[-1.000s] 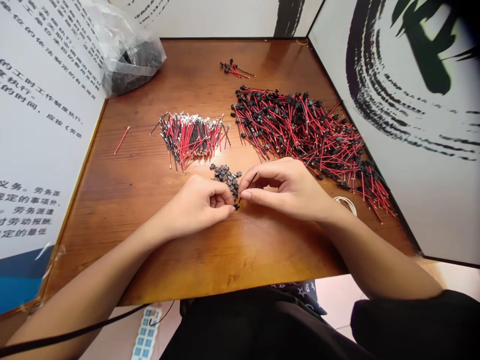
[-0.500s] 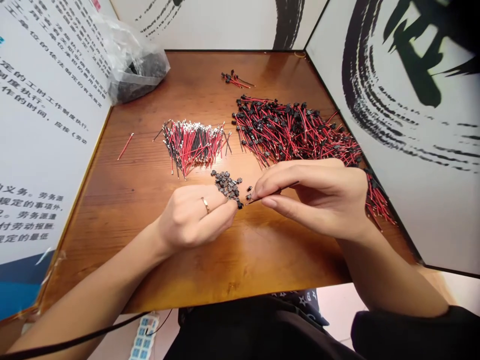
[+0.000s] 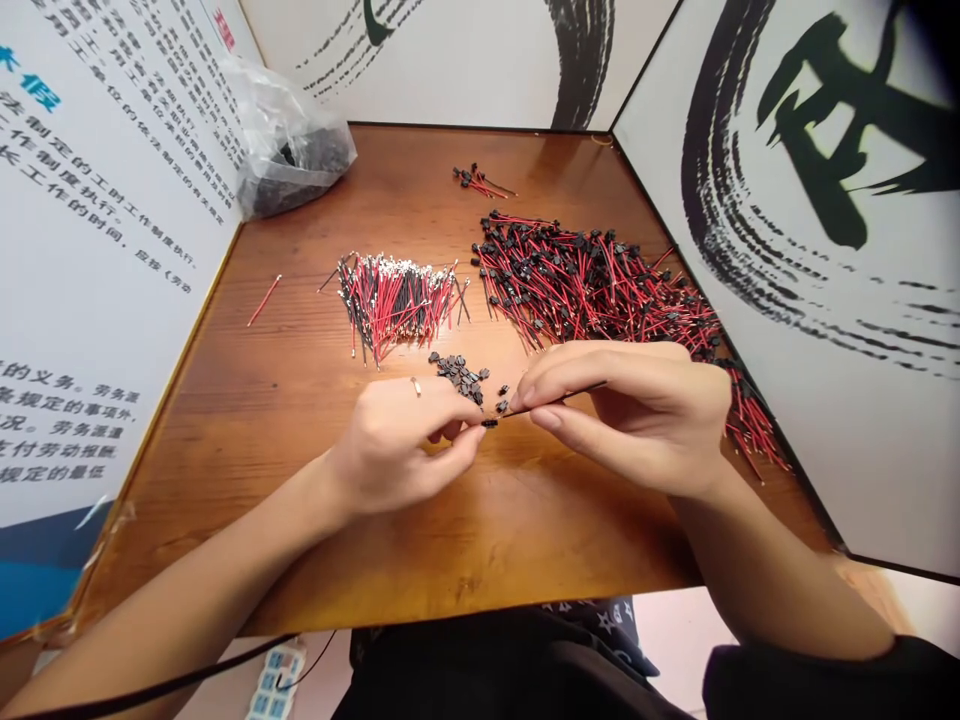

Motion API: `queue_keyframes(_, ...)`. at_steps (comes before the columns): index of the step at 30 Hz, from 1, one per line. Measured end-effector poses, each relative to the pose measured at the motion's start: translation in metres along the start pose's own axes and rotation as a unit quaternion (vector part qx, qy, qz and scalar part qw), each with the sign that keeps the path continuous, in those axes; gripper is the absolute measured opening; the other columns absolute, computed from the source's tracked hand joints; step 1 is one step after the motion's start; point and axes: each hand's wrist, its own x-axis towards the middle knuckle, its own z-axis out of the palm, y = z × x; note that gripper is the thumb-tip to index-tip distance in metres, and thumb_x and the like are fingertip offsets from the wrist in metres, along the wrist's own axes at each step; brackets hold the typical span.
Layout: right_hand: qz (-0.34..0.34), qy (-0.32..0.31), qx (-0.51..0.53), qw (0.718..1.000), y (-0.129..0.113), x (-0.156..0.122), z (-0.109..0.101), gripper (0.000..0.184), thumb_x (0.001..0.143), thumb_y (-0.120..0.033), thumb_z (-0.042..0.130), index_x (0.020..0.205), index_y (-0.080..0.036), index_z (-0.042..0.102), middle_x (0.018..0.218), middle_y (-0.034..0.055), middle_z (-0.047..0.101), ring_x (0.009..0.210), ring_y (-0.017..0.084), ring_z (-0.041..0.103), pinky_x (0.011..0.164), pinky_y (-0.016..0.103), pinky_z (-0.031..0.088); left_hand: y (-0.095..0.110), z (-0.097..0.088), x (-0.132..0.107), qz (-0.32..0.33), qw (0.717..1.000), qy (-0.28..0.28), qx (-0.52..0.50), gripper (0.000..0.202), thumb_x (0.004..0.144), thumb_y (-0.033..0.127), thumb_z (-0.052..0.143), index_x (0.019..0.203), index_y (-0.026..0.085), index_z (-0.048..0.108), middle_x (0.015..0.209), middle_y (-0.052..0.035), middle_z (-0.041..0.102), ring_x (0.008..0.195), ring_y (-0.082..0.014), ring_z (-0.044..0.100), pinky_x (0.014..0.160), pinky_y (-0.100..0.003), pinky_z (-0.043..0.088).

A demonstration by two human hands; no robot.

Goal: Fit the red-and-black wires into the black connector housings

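Observation:
My left hand (image 3: pixel 401 440) pinches a small black connector (image 3: pixel 489 423) between thumb and forefinger just above the wooden table (image 3: pixel 300 480). My right hand (image 3: pixel 637 410) pinches a thin dark wire (image 3: pixel 570 396) whose tip meets that connector. Just behind my fingers lies a small heap of loose black connectors (image 3: pixel 459 372). A bundle of bare red and black wires (image 3: pixel 397 300) lies further back at centre. A big pile of red and black wires with connectors fitted (image 3: pixel 600 285) spreads behind and to the right of my right hand.
A clear plastic bag of dark parts (image 3: pixel 289 160) sits in the back left corner. A few fitted wires (image 3: pixel 480 182) lie at the back, and one stray red wire (image 3: pixel 264 300) at the left. Printed panels (image 3: pixel 90 250) wall the table on three sides.
My left hand turned, now pinching a single connector off the heap. The right hand's wire tip has come to meet it. The view tilted up slightly.

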Motion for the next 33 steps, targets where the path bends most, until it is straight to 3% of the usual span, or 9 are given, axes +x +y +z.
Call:
queue_keyframes(3, 0.026, -0.008, -0.012, 1.0, 0.001, 0.001, -0.001, 0.008, 0.085, -0.014, 0.067, 0.087, -0.021, 0.071, 0.08, 0.0033, 0.073, 0.071, 0.016, 0.067, 0.065, 0.03, 0.054, 0.005, -0.001, 0.005, -0.134, 0.986, -0.014, -0.103, 0.005, 0.077, 0.011, 0.067, 0.072, 0.013, 0.068, 0.058, 0.0009, 0.065, 0.047, -0.0064, 0.053, 0.047, -0.018, 0.043)
queue_keyframes(7, 0.079, 0.003, 0.002, 0.997, 0.003, 0.003, 0.001, 0.004, 0.086, -0.021, 0.068, 0.083, -0.02, 0.071, 0.077, 0.0026, 0.072, 0.068, 0.015, 0.066, 0.062, 0.028, 0.052, 0.007, -0.005, 0.011, -0.262, 0.944, -0.03, -0.197, 0.004, 0.073, 0.012, 0.069, 0.069, 0.013, 0.069, 0.058, 0.0011, 0.064, 0.049, -0.0066, 0.053, 0.045, -0.016, 0.041)
queue_keyframes(14, 0.182, 0.033, 0.091, 0.979, 0.005, 0.002, 0.008, 0.008, 0.083, -0.025, 0.072, 0.08, -0.018, 0.07, 0.077, 0.0032, 0.071, 0.064, 0.013, 0.063, 0.054, 0.024, 0.05, 0.005, -0.007, 0.018, -0.41, 0.833, -0.105, -0.356, 0.005, 0.069, 0.013, 0.067, 0.065, 0.012, 0.064, 0.049, 0.0049, 0.054, 0.04, -0.0049, 0.047, 0.038, -0.015, 0.037)
queue_keyframes(18, 0.232, 0.026, 0.167, 0.958, 0.004, 0.003, 0.011, 0.013, 0.08, -0.028, 0.075, 0.078, -0.017, 0.07, 0.075, 0.0035, 0.071, 0.057, 0.011, 0.061, 0.049, 0.023, 0.049, 0.0, -0.011, 0.018, -0.414, 0.801, -0.177, -0.394, 0.005, 0.066, 0.011, 0.068, 0.064, 0.012, 0.064, 0.046, 0.0048, 0.054, 0.038, -0.0045, 0.046, 0.037, -0.014, 0.036)
queue_keyframes(25, 0.294, -0.004, 0.313, 0.903, 0.002, -0.005, 0.028, 0.015, 0.077, -0.026, 0.079, 0.079, -0.015, 0.069, 0.07, 0.0032, 0.07, 0.05, 0.009, 0.058, 0.044, 0.02, 0.047, -0.015, -0.019, 0.011, -0.348, 0.764, -0.318, -0.441, 0.007, 0.065, 0.007, 0.064, 0.065, 0.013, 0.067, 0.051, 0.0017, 0.061, 0.039, -0.006, 0.048, 0.037, -0.014, 0.037)
queue_keyframes(33, 0.298, -0.04, 0.344, 0.889, -0.007, -0.014, 0.039, 0.008, 0.078, -0.02, 0.078, 0.083, -0.017, 0.072, 0.072, 0.004, 0.071, 0.054, 0.011, 0.062, 0.047, 0.021, 0.05, -0.021, -0.018, 0.001, -0.282, 0.748, -0.371, -0.473, 0.007, 0.069, 0.01, 0.063, 0.071, 0.015, 0.069, 0.061, -0.0028, 0.069, 0.043, -0.0106, 0.056, 0.038, -0.018, 0.042)
